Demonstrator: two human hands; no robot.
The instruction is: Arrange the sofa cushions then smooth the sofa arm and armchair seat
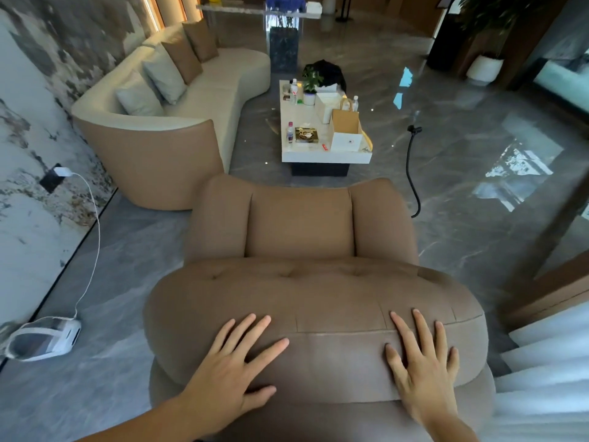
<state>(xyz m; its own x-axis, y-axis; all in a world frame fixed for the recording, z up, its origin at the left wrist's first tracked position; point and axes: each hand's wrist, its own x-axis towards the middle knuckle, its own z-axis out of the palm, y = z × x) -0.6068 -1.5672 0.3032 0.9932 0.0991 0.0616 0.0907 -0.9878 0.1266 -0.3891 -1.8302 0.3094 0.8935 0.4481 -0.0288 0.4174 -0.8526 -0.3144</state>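
Note:
A tan armchair (302,218) fills the lower middle of the head view, seen from behind its padded backrest. My left hand (236,362) lies flat with fingers spread on the top of the backrest (318,298), left of centre. My right hand (420,362) lies flat the same way on the right part. Both hands hold nothing. The seat (302,224) beyond the backrest is bare. A curved cream sofa (204,100) with a tan arm (159,167) stands at upper left. Two pale cushions (149,87) and two tan cushions (191,49) lean in a row along its back.
A white coffee table (325,154) carrying bottles, a small plant, boxes and a paper bag stands beyond the armchair. A white device (44,339) with a cable to a wall socket sits on the floor at left. A black hose (411,173) lies on the glossy floor at right.

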